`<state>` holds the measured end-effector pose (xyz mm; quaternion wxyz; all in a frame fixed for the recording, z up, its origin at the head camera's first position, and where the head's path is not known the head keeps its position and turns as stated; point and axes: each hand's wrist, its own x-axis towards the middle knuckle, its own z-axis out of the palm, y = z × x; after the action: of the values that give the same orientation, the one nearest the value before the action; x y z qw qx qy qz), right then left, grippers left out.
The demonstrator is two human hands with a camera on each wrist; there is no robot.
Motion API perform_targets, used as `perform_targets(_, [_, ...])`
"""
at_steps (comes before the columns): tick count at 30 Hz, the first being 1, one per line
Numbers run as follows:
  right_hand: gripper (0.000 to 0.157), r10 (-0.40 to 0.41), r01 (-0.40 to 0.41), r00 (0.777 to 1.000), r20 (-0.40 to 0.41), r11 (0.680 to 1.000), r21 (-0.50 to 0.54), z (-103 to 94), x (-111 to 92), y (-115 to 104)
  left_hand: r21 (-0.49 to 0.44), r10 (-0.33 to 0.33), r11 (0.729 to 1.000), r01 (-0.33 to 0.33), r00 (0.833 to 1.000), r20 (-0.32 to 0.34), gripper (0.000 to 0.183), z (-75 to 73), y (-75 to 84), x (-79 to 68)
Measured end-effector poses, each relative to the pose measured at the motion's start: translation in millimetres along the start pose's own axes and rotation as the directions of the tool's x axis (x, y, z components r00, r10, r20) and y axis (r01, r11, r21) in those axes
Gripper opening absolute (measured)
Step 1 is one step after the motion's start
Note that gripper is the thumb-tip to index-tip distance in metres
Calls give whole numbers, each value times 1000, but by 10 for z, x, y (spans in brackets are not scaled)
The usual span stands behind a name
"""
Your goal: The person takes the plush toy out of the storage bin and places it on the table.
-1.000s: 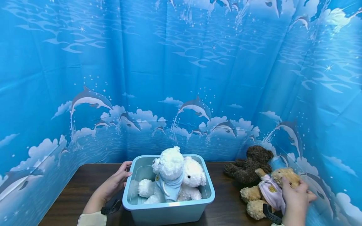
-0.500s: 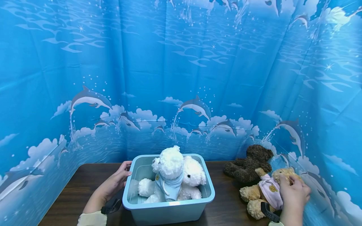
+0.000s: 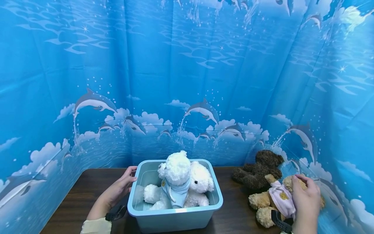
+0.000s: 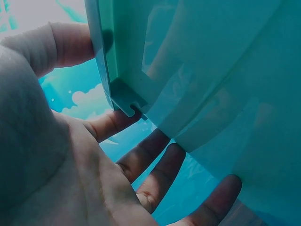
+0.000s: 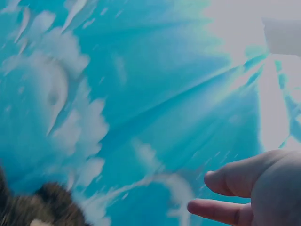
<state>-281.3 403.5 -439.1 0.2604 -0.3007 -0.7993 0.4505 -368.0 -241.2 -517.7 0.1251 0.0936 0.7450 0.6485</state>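
Observation:
My left hand [image 3: 115, 191] holds the left rim of a light blue plastic bin [image 3: 175, 222]. In the left wrist view, the thumb lies at the rim and the fingertips touch the bin's outer side. A white teddy bear [image 3: 176, 169] in a blue hooded top sits inside the bin, beside a white plush dog [image 3: 201, 178]. On the right, my right hand [image 3: 306, 198] is over the head of a tan teddy bear [image 3: 281, 198] in a pale pink top, partly hiding it. The right wrist view shows thumb and finger slightly apart, nothing between them.
A dark brown plush toy [image 3: 258, 172] lies right behind the tan bear. Both stand near the right end of the dark wooden table [image 3: 79, 198]. A blue dolphin-print curtain [image 3: 163, 81] rises behind the table and along both sides.
My right hand has shifted slightly about the tan bear's head, its thumb and fingers changing position. The bear's top has moved a little. My left hand and the bin stay in place.

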Motion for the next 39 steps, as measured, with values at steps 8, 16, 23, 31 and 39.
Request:
perform_targets(8, [42,-170,160,984,53,975,156,-155,-589,-534,7,-2,1000,2,1000,-8,62,-18,-9,-19])
perform_targets(16, [21,-652,608,710,266,758,236,-40,-1236,-1066,0,6,1000,-6,1000,-5,62,4,-33,21])
perform_targets(23, [17,-736,712,490,467,647,272,387,-1497,-1522,3,1,1000,-1,1000,-8,62,25,-23,25])
perform_targets(31, [64,-532,593,370,762,766,247,1019,-1639,-1774,9,-12,1000,12,1000,-24,63,20,-13,19])
perform_targets(39, [92,-395,471,297,870,853,227,1526,-1608,-1729,-9,-2,1000,2,1000,-30,59,32,-32,15])
